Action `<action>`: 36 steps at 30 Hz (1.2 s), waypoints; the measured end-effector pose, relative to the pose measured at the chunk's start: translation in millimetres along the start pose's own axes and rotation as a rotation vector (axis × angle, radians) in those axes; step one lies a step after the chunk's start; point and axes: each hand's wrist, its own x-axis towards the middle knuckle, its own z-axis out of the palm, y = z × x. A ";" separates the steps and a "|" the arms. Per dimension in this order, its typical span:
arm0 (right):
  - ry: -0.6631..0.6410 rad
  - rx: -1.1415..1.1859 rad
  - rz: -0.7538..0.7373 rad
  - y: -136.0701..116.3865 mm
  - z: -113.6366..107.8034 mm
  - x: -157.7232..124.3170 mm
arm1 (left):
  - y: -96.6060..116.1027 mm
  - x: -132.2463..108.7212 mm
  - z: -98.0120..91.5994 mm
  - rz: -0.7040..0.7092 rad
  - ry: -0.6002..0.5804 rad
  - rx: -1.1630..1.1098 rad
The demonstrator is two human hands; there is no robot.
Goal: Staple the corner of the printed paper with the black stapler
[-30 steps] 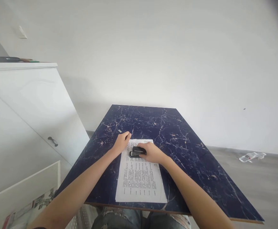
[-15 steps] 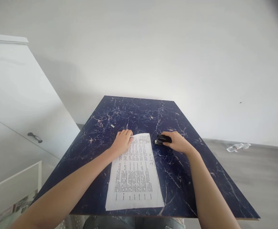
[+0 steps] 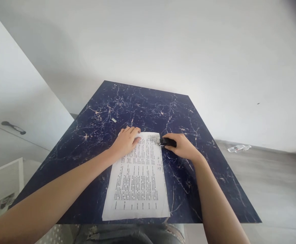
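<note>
A printed paper stack (image 3: 138, 183) lies lengthwise before me on the dark blue marble-patterned table (image 3: 148, 108). My left hand (image 3: 127, 139) is over its far left corner, thumb on the page and fingers at the top edge, gripping it there. My right hand (image 3: 182, 145) is closed around a black stapler (image 3: 168, 142). The stapler's front end meets the right edge of the paper near the far right corner. Whether the paper sits between its jaws is too small to tell.
A small pale piece (image 3: 113, 120) rests on the table beyond my left hand. A white cabinet (image 3: 23, 98) with a dark handle (image 3: 14, 127) stands at left. Clear plastic packaging (image 3: 238, 148) lies on the grey floor (image 3: 265, 183) by the wall (image 3: 214, 51).
My right hand has moved left with the stapler, closing the gap to the paper's edge. The left hand stays at the far left corner. The whole view has shifted slightly.
</note>
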 end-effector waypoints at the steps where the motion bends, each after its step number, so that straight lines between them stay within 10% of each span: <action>1: 0.014 0.003 0.006 -2.7 1.4 1.3 | 0.3 -0.2 0.1 0.004 -0.002 0.012; 36: 0.326 -0.381 0.177 -24.4 45.7 19.5 | 3.1 -0.4 3.7 -0.022 -0.010 -0.017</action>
